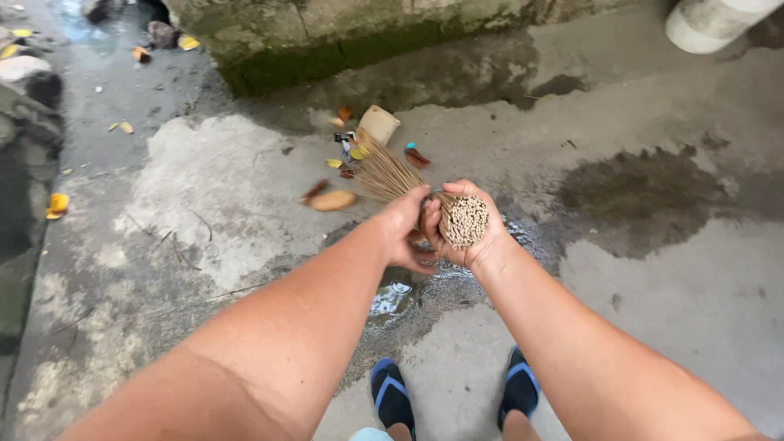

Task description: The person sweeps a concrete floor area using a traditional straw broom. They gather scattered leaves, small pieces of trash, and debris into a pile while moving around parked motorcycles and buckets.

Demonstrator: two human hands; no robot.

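Observation:
Both my hands grip a stick broom (392,173), a bundle of thin brown ribs whose cut ends face me. My right hand (467,233) wraps the bundle's butt end, and my left hand (404,229) clasps it just beside, further down the shaft. The broom's splayed tips reach forward onto the wet concrete floor among litter: dry leaves (331,200), a small pale cup (379,124), and a red and blue scrap (416,155).
A mossy concrete wall base (327,41) runs across the top. Dark rocks (28,82) and yellow leaves line a gutter at left. A white pipe (710,20) is at top right. A small puddle (390,298) lies ahead of my blue sandals (392,396).

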